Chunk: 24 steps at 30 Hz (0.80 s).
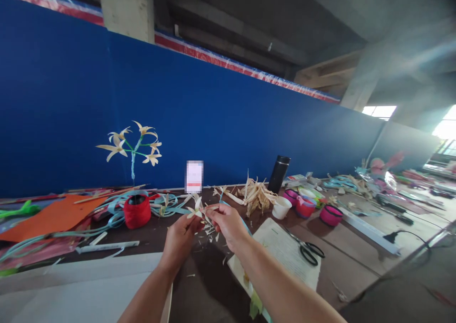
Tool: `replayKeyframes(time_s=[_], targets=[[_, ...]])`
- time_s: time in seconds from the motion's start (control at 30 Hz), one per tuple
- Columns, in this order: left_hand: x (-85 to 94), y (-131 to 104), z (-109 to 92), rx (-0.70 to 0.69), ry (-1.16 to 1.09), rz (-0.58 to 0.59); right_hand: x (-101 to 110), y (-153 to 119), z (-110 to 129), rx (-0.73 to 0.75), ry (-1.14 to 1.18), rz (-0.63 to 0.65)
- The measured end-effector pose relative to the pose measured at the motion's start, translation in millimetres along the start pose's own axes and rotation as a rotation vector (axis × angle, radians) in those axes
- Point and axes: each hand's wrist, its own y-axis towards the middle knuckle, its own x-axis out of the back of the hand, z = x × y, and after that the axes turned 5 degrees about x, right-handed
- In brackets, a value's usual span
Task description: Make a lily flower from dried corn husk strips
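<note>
My left hand (181,240) is closed in a pinch at the base of a pale handmade flower (195,210) with narrow pointed petals. My right hand (228,223) meets it from the other side, its thumb and forefinger closed on a petal of the same flower. Both hands are raised slightly over the brown table, close together. Small cream scraps (210,237) lie scattered just below and behind the fingers. Whatever else sits between the fingertips is too small to make out.
Behind stand a finished flower branch (133,159), a red ribbon roll (137,211), dried husks (258,194), a white cup (281,208) and a black bottle (279,175). Scissors (309,252) rest on a printed booklet (276,240) at right; a white board (89,289) lies front left.
</note>
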Motion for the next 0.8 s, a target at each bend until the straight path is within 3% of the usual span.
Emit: replayKeyframes(time_s=[0.5, 0.8], targets=[[1.9, 5.5, 2.4, 0.135, -0.266, 0.019, 7.0, 3.1, 2.0, 0.025, -0.038, -0.005], [4.7, 5.0, -3.2, 0.172, -0.337, 0.223, 20.7, 4.7, -2.8, 0.056, -0.098, 0.056]])
